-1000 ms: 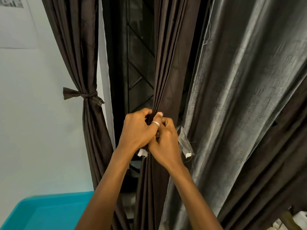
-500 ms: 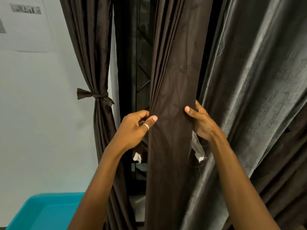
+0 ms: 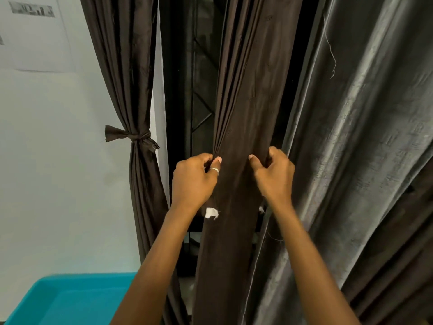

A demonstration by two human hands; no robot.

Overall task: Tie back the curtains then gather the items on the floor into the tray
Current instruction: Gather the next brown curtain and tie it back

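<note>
Brown curtain (image 3: 243,102) between left fingers (image 3: 216,161), right fingers (image 3: 255,162)

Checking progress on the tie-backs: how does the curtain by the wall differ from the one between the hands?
The curtain by the wall is cinched by a knotted tie; the held curtain shows no knot. No hand touches the wall curtain; the left hand and right hand grip the held one's edges. Both are dark brown fabric.
</note>
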